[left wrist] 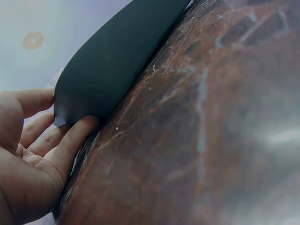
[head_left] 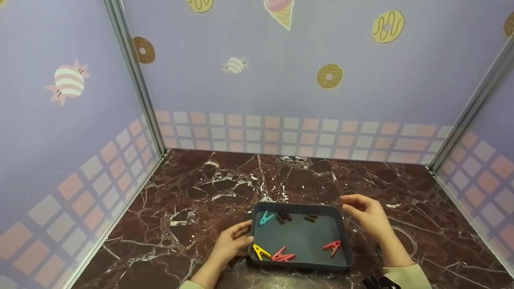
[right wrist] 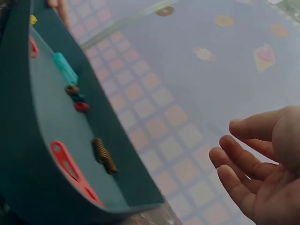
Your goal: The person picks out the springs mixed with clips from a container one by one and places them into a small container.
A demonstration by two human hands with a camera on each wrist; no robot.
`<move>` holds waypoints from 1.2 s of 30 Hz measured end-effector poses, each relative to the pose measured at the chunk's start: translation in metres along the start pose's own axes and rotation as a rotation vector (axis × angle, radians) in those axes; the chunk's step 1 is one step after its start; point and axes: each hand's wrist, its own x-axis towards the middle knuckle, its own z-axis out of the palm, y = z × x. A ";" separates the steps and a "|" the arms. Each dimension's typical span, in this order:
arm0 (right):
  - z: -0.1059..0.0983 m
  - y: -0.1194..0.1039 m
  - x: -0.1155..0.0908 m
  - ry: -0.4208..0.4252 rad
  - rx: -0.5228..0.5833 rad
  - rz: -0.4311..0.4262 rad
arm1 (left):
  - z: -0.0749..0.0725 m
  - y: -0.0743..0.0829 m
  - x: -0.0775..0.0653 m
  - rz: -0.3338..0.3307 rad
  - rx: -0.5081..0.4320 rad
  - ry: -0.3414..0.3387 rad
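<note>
A dark grey rectangular tray (head_left: 305, 241) lies on the marbled tabletop. My left hand (head_left: 231, 243) touches its left wall from outside, fingertips and thumb against the wall (left wrist: 110, 56). Beyond the right rim my right hand (head_left: 369, 212) hovers with its fingers loosely bent, holding nothing. Inside the tray are a turquoise clip (head_left: 266, 218) at the back left and a yellow clip (head_left: 262, 251) at the front left. Pinkish-red clips (head_left: 286, 257) overlap at the front, and a red clip (head_left: 332, 245) leans by the right wall. Brown ribbed cylinders (right wrist: 104, 155) and small dark pieces (head_left: 284, 216) lie near the back wall.
Purple panels (head_left: 257, 88) with printed sweets and tiles enclose the table at the back and both sides. A clear, ring-like loop (head_left: 409, 237) lies on the tabletop (head_left: 192, 200) beside my right forearm. Metal posts (head_left: 136, 80) stand at the back corners.
</note>
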 end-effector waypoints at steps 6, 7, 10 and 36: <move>0.024 -0.002 0.011 -0.036 -0.074 0.014 | 0.000 0.000 0.001 0.009 -0.005 -0.005; 0.028 -0.002 0.014 -0.044 -0.096 0.015 | 0.000 0.000 0.001 0.012 -0.004 -0.005; 0.039 -0.001 0.020 -0.081 -0.151 0.013 | -0.001 -0.001 0.001 0.020 0.004 -0.001; 0.096 0.025 0.030 -0.096 -0.386 0.049 | -0.001 -0.001 0.001 0.045 0.035 -0.002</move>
